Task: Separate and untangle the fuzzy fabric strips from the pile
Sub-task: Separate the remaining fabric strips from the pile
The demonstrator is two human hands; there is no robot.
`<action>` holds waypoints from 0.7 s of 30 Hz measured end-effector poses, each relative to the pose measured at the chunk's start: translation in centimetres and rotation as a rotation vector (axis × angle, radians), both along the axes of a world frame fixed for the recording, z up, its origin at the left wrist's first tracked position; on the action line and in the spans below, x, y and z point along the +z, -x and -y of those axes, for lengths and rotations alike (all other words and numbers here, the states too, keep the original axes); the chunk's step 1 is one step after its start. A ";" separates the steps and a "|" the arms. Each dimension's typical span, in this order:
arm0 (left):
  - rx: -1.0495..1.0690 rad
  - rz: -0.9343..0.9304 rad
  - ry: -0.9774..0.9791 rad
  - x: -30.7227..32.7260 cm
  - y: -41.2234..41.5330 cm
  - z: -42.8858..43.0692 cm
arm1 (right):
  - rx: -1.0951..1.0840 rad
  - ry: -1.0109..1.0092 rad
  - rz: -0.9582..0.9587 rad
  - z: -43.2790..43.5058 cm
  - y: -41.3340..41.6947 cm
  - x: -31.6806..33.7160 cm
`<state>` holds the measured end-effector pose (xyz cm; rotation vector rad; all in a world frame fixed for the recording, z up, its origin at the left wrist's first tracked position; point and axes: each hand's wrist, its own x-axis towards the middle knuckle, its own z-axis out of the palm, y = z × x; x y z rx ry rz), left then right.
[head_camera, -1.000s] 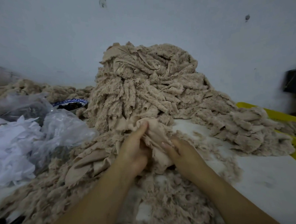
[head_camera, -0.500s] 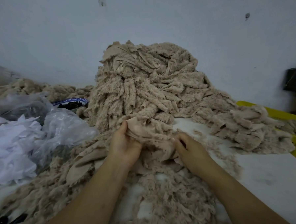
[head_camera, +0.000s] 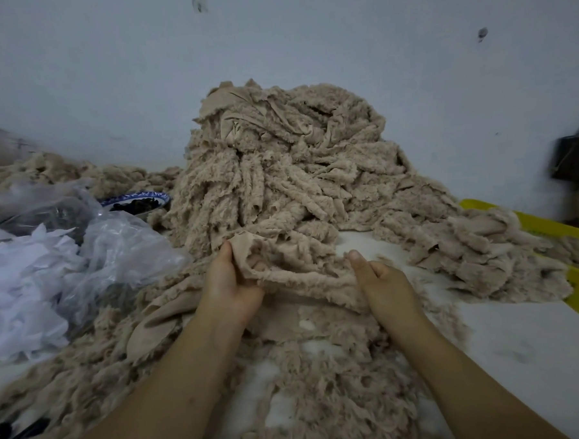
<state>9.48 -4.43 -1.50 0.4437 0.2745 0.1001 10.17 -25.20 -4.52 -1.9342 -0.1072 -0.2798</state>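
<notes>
Fuzzy strip (head_camera: pixel 294 269) stretched between left hand (head_camera: pixel 229 283) and right hand (head_camera: pixel 384 286), both pinching it, before pile (head_camera: pixel 279 173).

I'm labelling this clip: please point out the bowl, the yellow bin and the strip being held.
bowl (head_camera: pixel 146 195): head view, on its blue patterned rim.
yellow bin (head_camera: pixel 546 225): head view, on its top rim.
strip (head_camera: pixel 294 269): head view, on its fuzzy middle stretch.

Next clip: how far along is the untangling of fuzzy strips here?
Done, apparently: loose strips lie spread nearest the camera. In hand: the left hand and right hand grip one strip stretched between them. Left: the tall tangled pile behind looks large.
</notes>
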 end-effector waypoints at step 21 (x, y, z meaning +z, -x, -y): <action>-0.084 0.168 -0.085 -0.3 -0.1 -1.4 | 0.272 0.339 0.048 -0.1 0.8 -0.2</action>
